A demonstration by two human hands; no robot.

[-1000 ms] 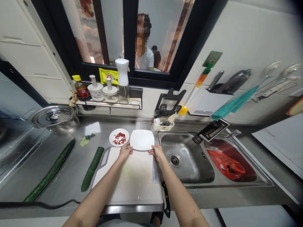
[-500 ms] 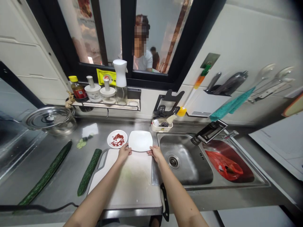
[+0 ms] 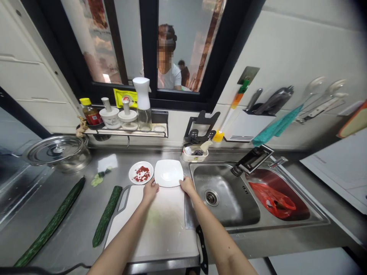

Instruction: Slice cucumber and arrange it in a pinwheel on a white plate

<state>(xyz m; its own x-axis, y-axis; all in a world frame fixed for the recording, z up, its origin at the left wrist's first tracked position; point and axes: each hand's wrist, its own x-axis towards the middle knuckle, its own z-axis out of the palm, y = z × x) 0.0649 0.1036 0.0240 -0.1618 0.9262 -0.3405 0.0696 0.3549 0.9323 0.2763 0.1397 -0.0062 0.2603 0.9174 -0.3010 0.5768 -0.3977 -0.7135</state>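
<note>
A white square plate (image 3: 168, 173) lies at the far edge of the white cutting board (image 3: 160, 229). My left hand (image 3: 150, 190) pinches its near left corner, and my right hand (image 3: 187, 186) has the near right corner between thumb and fingers. Left of it, almost touching, is a round white plate (image 3: 132, 178) with small red pieces (image 3: 142, 173) on it. A cut length of cucumber (image 3: 106, 217) rests beside the board, and a longer cucumber (image 3: 54, 225) lies farther left. The knife (image 3: 202, 248) at the board's right edge is partly hidden by my right forearm.
To the right is a double sink with a bare steel basin (image 3: 229, 194) and a red plastic bag (image 3: 272, 198). A lidded steel pot (image 3: 61, 152) stands at the back left. Bottles fill a wall shelf (image 3: 126, 131). Someone in a white shirt (image 3: 172, 76) shows in the window.
The square plate stays between both hands, and the right fingers now reach slightly over its corner. My view has tilted a little, shifting the whole scene slightly.
</note>
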